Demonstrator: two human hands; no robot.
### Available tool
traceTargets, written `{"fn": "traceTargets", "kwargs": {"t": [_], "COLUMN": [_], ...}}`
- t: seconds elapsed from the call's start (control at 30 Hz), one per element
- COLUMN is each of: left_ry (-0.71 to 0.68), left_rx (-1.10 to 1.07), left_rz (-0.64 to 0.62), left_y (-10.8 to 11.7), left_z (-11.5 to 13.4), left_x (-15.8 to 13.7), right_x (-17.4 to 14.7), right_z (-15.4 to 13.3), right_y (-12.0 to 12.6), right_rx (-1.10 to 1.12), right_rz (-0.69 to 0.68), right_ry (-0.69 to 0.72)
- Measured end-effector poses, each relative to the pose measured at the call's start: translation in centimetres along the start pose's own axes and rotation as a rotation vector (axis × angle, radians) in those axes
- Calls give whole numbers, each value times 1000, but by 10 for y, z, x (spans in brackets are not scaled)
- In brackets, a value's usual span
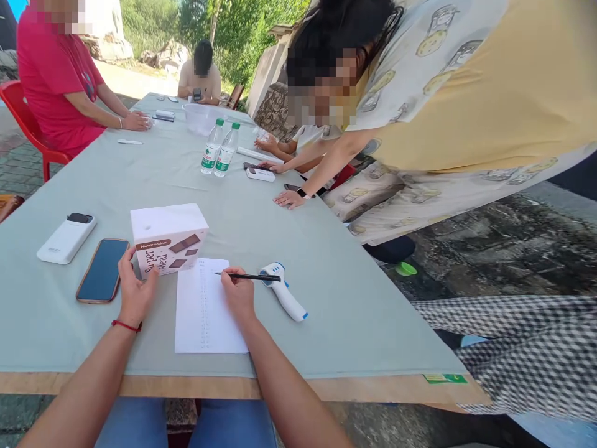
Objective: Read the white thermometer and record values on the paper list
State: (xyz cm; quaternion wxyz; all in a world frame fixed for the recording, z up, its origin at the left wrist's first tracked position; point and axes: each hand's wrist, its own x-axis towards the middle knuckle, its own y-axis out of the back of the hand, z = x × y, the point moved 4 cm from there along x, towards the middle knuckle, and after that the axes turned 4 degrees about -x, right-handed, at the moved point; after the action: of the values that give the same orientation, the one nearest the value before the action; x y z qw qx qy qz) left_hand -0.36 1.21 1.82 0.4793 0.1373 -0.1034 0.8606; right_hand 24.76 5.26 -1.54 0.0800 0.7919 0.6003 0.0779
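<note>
My left hand (pixel 137 289) is closed round the lower left part of a white and brown box (pixel 168 239) marked "Super Meal", which stands on the table. In my right hand (pixel 239 295) a black pen (pixel 255 277) is pinched, its tip over the upper part of a white sheet of paper (pixel 209 317). A column of small handwriting runs down the sheet. Just right of that hand lies a white and blue infrared thermometer (pixel 284 291). A dark-screened phone (pixel 103 272) rests left of my left hand, and a white power bank (pixel 68 238) lies beyond it.
Two water bottles (pixel 218 149) with green caps stand mid-table, near a clear plastic tub (pixel 203 118). A person in yellow leans over the table's right side, one hand (pixel 290 199) flat on the cloth. Others sit at the left and far end. A white device (pixel 260 175) lies right.
</note>
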Motion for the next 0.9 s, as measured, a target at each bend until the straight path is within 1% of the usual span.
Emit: {"fn": "traceTargets", "kwargs": {"t": [0.1, 0.23, 0.33, 0.5, 0.9], "left_ry": [2, 123, 175, 183, 195], "left_rx": [37, -98, -150, -172, -169], "left_rz": [16, -6, -13, 0, 4], "left_y": [0, -4, -6, -4, -4], "left_z": [-3, -6, -6, -7, -10], "left_x": [-2, -1, -1, -1, -1], "right_x": [3, 4, 2, 0, 0], "right_z": [1, 3, 4, 1, 2], "right_y": [-1, -1, 0, 0, 0], "right_rx": [-51, -74, -92, -121, -139], "right_rz": [-24, -42, -43, -68, -65], "right_ry": [1, 11, 11, 2, 4]}}
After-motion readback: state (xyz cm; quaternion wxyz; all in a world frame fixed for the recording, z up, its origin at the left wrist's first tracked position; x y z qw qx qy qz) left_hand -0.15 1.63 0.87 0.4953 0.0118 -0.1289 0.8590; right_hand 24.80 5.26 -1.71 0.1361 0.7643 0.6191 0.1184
